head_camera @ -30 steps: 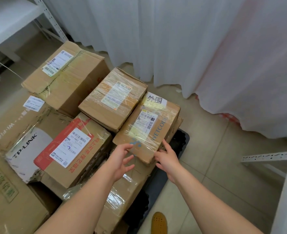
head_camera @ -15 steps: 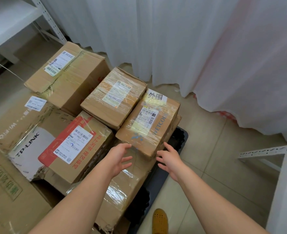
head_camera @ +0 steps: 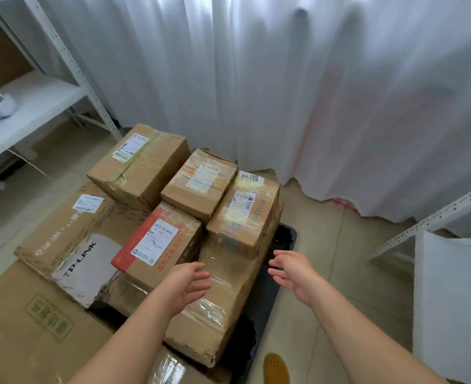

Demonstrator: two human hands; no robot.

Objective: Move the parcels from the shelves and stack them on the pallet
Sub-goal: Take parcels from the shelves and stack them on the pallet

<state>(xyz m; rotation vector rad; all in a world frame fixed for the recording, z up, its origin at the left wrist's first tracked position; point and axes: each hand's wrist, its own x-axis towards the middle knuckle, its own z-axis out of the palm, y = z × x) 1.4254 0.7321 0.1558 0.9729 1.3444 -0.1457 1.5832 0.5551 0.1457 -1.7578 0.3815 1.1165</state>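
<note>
Several taped cardboard parcels are stacked on a black pallet (head_camera: 285,239) on the floor. The nearest top one is a small brown parcel (head_camera: 245,217) with a white label of Chinese characters at its far end. It lies on a long plastic-wrapped box (head_camera: 223,295). My left hand (head_camera: 185,281) hovers open just in front of that small parcel, over the long box. To the right, my right hand (head_camera: 291,268) hangs over the pallet's edge with spread fingers. Neither hand touches a parcel.
A red-striped box (head_camera: 159,245), a TP-LINK box (head_camera: 71,239) and two more parcels (head_camera: 140,164) fill the stack's left and back. White shelving (head_camera: 35,103) stands at left, another white rack (head_camera: 450,273) at right. A white curtain (head_camera: 284,79) hangs behind. A yellow shoe (head_camera: 275,368) stands near the pallet.
Both hands have let go of the small labelled parcel and drawn back toward me. The parcel stays on the stack. My head has lifted, so more curtain and shelving show.
</note>
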